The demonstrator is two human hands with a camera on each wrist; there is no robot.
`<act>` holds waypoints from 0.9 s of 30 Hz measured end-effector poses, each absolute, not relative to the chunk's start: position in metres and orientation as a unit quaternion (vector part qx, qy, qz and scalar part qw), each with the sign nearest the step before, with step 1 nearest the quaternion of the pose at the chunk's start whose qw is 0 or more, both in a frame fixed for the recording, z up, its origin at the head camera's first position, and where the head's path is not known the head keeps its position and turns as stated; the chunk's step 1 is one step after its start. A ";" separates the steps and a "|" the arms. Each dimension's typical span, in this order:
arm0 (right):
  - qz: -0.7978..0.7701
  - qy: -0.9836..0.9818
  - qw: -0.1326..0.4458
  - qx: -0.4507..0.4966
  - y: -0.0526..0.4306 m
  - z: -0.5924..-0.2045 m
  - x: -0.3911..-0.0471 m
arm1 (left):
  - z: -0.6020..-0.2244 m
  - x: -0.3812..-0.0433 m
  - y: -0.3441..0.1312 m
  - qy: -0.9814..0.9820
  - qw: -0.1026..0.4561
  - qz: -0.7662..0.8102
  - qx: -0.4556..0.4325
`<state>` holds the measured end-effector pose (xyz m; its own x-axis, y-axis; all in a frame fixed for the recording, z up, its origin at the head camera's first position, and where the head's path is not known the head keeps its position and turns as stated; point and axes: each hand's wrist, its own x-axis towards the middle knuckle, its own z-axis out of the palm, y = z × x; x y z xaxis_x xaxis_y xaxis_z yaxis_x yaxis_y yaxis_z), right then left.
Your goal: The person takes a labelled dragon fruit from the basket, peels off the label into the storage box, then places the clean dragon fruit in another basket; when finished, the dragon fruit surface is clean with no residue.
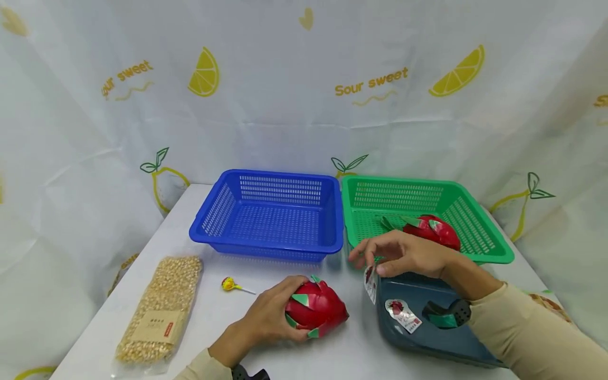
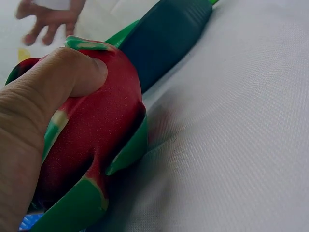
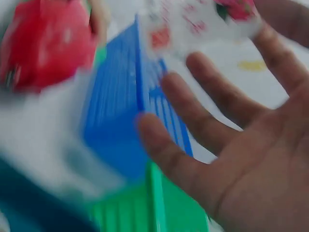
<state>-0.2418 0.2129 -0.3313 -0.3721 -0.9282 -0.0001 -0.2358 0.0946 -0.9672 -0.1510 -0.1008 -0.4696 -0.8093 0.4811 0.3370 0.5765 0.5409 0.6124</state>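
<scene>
My left hand grips a red toy dragon fruit with green leaf tips, low over the white table. In the left wrist view the thumb presses along the fruit. Between thumb and index finger my right hand pinches a small white sticker with a red fruit picture. Its other fingers spread apart in the right wrist view. This hand hovers above the near edge of the green basket and a dark teal bin. A similar sticker lies in the bin.
A blue basket stands at the back, beside the green one, which holds another dragon fruit. On the left lie a bag of corn kernels and a yellow-wrapped lollipop. A printed curtain hangs behind.
</scene>
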 end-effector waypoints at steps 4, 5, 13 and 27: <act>-0.458 0.663 0.432 -0.405 0.252 -0.331 -0.251 | -0.470 -0.152 -0.100 -0.874 0.077 -0.367 -0.309; -0.447 0.666 0.454 -0.388 0.262 -0.333 -0.252 | -0.470 -0.151 -0.100 -0.874 0.078 -0.366 -0.310; -0.368 0.733 0.500 -0.276 0.325 -0.362 -0.252 | -0.470 -0.151 -0.100 -0.875 0.082 -0.366 -0.307; -0.260 0.842 0.411 -0.234 0.340 -0.402 -0.241 | -0.472 -0.149 -0.101 -0.875 0.079 -0.370 -0.302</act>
<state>-0.2412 0.3403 -0.4023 -0.5520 -0.6078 -0.5708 -0.1804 0.7554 -0.6299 -0.1492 -0.1006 -0.4717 -0.8050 0.4705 0.3614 0.5871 0.5444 0.5991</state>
